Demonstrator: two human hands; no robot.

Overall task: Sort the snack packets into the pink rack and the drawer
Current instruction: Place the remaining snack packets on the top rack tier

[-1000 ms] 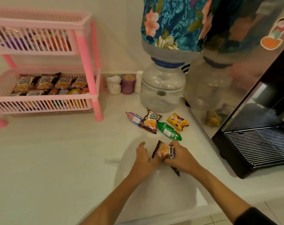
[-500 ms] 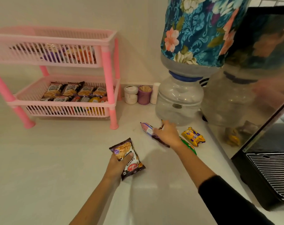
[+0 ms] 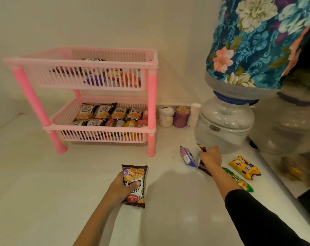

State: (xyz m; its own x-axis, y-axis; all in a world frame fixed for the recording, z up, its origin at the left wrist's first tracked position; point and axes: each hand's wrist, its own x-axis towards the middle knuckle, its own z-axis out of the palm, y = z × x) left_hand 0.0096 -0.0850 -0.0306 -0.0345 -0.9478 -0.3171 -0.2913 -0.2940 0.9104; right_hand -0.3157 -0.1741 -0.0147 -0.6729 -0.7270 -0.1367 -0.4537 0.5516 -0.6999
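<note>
My left hand (image 3: 121, 188) grips a brown salted-peanut packet (image 3: 135, 185) just above the white counter, in front of the pink rack (image 3: 101, 65). My right hand (image 3: 211, 157) is closed on a second brown peanut packet (image 3: 204, 168) lying near the water jar. Beside it lie a pink-and-blue packet (image 3: 187, 156), a green packet (image 3: 238, 180) and a yellow packet (image 3: 244, 167). The rack's lower tier (image 3: 104, 129) holds several peanut packets and other snacks; the upper tier holds more packets, partly hidden by its slats. No drawer is in view.
A clear water jar (image 3: 223, 125) with a floral-covered bottle (image 3: 260, 41) on top stands at the right, and a black appliance fills the far right. A white tub (image 3: 166, 116), a purple toothpick cup (image 3: 181, 117) and a white bottle (image 3: 193, 114) stand against the wall.
The peanut packet passed from both hands to my left hand, which moved left toward the rack. My right hand reached forward and closed on another peanut packet. The view shifted left.
</note>
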